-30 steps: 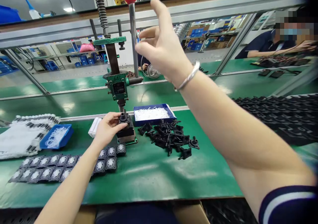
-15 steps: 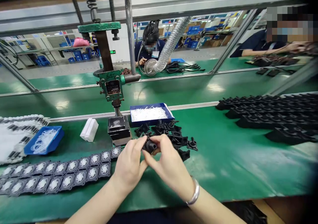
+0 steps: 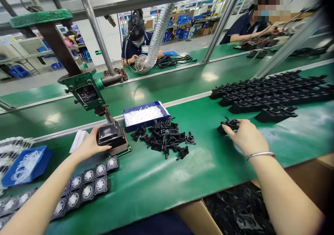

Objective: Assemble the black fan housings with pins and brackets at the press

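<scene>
My left hand (image 3: pixel 90 145) rests against the left side of the black fixture block (image 3: pixel 111 135) under the green hand press (image 3: pixel 85 89), its fingers curled around the block's edge. My right hand (image 3: pixel 246 137) reaches to the right and its fingers are closed on a small black plastic part (image 3: pixel 228 125) lying on the green mat beside rows of similar black parts (image 3: pixel 273 92). A loose heap of black plastic parts (image 3: pixel 164 137) lies between my two hands. A silver bangle circles my right wrist.
A blue tray of white pins (image 3: pixel 144 115) stands behind the heap. A blue tray of white rings (image 3: pixel 24 165) sits at the left. Rows of black squares with white swirl inserts (image 3: pixel 83 183) lie near my left arm. Other people work at the far benches.
Both hands were together at the heap holding a black part; now the left has gone to the press fixture and the right has carried a part out to the right rows. The view tilted.
</scene>
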`<action>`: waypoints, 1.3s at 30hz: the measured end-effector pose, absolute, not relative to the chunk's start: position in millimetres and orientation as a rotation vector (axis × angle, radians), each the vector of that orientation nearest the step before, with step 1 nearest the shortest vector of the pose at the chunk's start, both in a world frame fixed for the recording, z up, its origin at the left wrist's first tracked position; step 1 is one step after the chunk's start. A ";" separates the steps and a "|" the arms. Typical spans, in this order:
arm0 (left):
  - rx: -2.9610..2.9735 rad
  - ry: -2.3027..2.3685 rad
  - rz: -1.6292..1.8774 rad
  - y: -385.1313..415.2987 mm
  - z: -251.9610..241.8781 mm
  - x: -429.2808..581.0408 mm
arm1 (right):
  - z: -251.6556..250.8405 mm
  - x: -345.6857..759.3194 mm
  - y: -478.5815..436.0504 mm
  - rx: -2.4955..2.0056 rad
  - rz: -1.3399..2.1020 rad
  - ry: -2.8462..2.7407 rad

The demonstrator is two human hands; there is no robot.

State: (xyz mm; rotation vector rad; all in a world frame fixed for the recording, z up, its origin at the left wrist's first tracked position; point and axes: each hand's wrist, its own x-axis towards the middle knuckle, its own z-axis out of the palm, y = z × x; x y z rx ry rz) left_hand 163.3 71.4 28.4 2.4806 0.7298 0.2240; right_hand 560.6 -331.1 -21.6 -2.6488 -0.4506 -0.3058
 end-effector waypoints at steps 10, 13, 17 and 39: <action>2.554 0.913 0.300 55.5 31.5 175.5 | 6.6 410.2 -246.4 -1.876 0.105 -1.328; 2.557 0.899 0.293 56.6 30.6 174.3 | -15.9 364.5 -196.2 -1.765 0.600 -1.536; 2.532 0.863 0.287 59.0 30.5 174.5 | -40.4 341.8 -138.2 -1.829 0.618 -1.560; 2.554 0.814 0.243 73.0 29.7 167.4 | -55.8 319.4 -96.4 -2.060 0.490 -1.602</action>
